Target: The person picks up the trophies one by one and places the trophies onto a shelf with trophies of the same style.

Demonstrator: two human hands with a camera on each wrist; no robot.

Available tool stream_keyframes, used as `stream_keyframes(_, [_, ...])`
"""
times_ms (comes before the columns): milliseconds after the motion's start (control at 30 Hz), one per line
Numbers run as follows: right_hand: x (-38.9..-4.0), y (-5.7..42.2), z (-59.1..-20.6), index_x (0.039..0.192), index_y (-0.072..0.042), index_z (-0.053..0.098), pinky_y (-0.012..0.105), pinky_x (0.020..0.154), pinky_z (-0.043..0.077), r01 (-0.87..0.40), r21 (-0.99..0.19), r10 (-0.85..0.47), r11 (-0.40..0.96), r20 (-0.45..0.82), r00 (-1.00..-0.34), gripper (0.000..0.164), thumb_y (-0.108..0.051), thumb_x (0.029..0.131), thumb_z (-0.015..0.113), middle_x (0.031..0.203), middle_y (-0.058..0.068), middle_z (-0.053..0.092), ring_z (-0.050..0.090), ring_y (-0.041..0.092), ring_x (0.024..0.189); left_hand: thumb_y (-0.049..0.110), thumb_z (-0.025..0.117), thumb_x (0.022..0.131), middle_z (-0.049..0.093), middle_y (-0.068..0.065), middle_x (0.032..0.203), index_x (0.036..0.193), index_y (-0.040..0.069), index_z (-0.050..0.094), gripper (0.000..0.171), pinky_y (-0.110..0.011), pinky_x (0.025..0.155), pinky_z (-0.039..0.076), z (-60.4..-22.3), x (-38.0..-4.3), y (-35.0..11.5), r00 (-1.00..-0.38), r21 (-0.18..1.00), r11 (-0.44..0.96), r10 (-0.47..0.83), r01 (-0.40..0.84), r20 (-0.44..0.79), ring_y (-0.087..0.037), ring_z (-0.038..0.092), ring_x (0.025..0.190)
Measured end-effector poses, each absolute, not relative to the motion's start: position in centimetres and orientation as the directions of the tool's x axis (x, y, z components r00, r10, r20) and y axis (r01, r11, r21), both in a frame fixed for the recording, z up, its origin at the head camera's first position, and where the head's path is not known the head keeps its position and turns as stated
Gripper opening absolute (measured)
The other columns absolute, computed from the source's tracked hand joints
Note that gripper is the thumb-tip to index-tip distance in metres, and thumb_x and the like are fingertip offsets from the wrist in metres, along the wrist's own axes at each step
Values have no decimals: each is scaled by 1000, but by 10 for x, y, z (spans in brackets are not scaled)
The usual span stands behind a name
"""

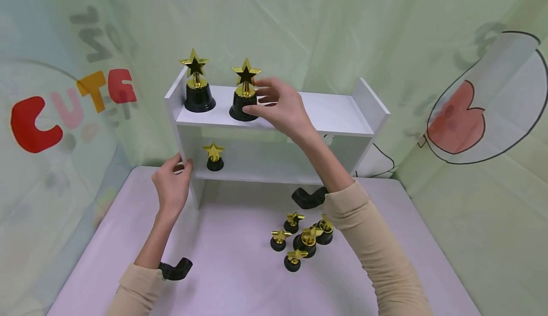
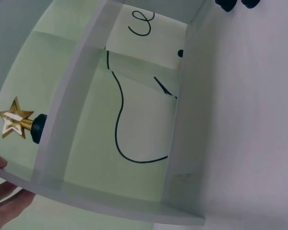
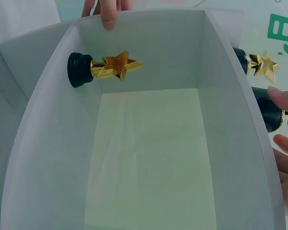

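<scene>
My right hand point(image 1: 284, 109) is at a star trophy point(image 1: 244, 104) on the top board of the white shelf point(image 1: 274, 175). Its thumb lies over the black base; the other fingers are bent beside the trophy, partly hidden. This trophy stands upright, a gold star on a black base. Left of it stands a similar trophy point(image 1: 200, 98). My left hand point(image 1: 173, 185) pinches the shelf's left side panel, thumb inside and fingers outside, as the left wrist view shows. A smaller star trophy point(image 1: 215, 163) stands on the middle board, near that panel.
Several star trophies point(image 1: 306, 244) stand in a cluster on the pale table point(image 1: 239, 287), in front of the shelf to the right. A printed curtain point(image 1: 385, 30) hangs behind and at both sides. The shelf's right side panel point(image 1: 371, 104) rises above the top board.
</scene>
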State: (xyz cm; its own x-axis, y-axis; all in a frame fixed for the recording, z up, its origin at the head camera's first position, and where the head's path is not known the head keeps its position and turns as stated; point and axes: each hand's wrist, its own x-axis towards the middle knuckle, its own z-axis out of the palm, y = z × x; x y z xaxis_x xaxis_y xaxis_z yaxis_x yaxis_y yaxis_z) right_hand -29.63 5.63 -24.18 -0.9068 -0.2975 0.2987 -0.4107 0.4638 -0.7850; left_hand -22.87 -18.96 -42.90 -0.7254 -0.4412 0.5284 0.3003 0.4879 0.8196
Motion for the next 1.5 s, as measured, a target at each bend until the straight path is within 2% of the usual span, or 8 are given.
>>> stream_keyframes(233, [-288, 70, -244, 141, -15, 60, 35, 101, 54, -418, -790, -280, 449, 320, -905, 62, -28, 85, 84, 133, 6, 70, 65, 22, 121, 4, 67, 95, 76, -22, 112, 121, -1, 75, 27, 2, 68, 45, -431, -228, -189, -729, 822, 487, -441, 295, 523, -39, 75, 86])
stream_keyframes(467, [-277, 79, -245, 136, -13, 63, 32, 105, 52, -460, -771, -268, 441, 377, -887, 57, -26, 85, 84, 130, 10, 71, 64, 23, 125, 4, 67, 95, 76, -22, 111, 121, 0, 75, 28, 1, 67, 44, -431, -229, -190, -727, 825, 486, -449, 289, 519, -39, 75, 86])
stream_keyframes(767, [-266, 87, -245, 130, -7, 66, 34, 105, 52, -500, -772, -254, 392, 432, -866, 51, -22, 84, 85, 125, 11, 73, 66, 23, 120, 3, 67, 95, 76, -23, 110, 121, -1, 75, 28, 1, 67, 45, -431, -229, -190, -726, 823, 484, -445, 298, 524, -40, 75, 86])
stream_keyframes(1100, [-244, 98, -247, 124, -5, 70, 26, 101, 54, -568, -758, -240, 321, 515, -823, 45, -14, 84, 85, 120, 7, 75, 69, 19, 115, 4, 67, 95, 76, -22, 112, 121, -1, 75, 28, 1, 67, 44, -430, -229, -189, -727, 820, 488, -440, 300, 527, -40, 75, 86])
stream_keyframes(1500, [-223, 116, -254, 121, -4, 71, 30, 101, 55, -585, -768, -252, 260, 531, -809, 38, -7, 86, 83, 118, 7, 74, 70, 13, 112, 4, 66, 95, 77, -19, 109, 120, 4, 77, 27, 0, 65, 43, -431, -230, -189, -724, 821, 499, -453, 278, 520, -38, 75, 85])
